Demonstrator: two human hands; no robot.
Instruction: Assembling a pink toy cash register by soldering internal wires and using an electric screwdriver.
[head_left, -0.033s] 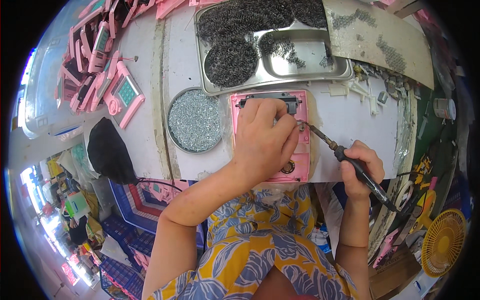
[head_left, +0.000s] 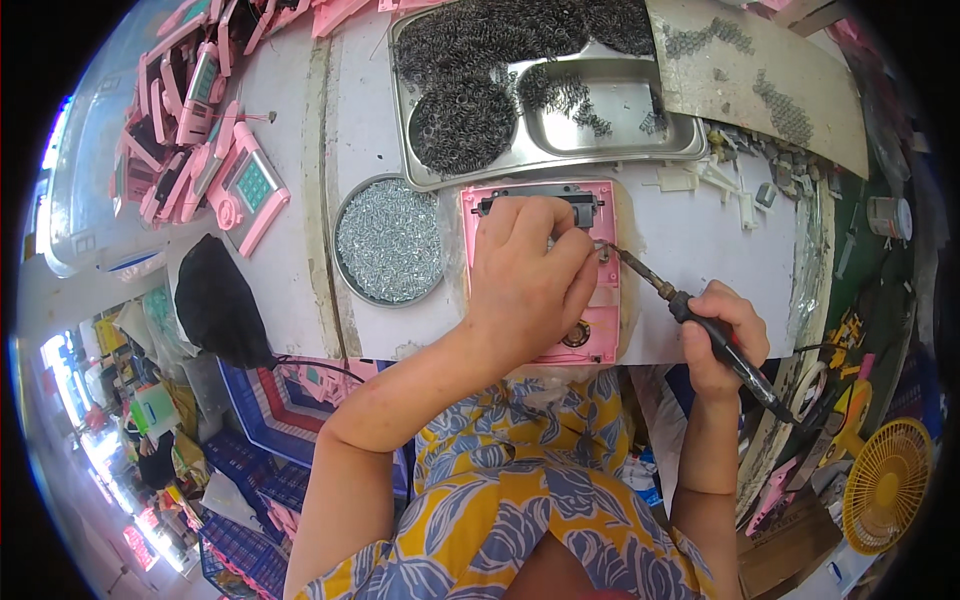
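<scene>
A pink plastic casing (head_left: 606, 298) lies open in front of me, with a black part (head_left: 584, 206) across its far end and a small round part (head_left: 577, 334) near its near end. My left hand (head_left: 525, 275) rests over the casing, its fingers bent and pinched together; they hide whatever is between them. My right hand (head_left: 728, 335) grips the black handle of a soldering iron (head_left: 745, 372). The iron's tip reaches into the casing from the right, close beside my left fingertips and a small metal piece (head_left: 604, 255).
A round dish (head_left: 345, 270) of small metal pieces stands left of the casing. Beyond it sits a steel tray (head_left: 690, 140) of dark springs, partly under a board (head_left: 810, 95). Pink devices (head_left: 255, 190) pile up far left. A black bag-like object (head_left: 218, 300) and yellow fan (head_left: 887, 487) flank me.
</scene>
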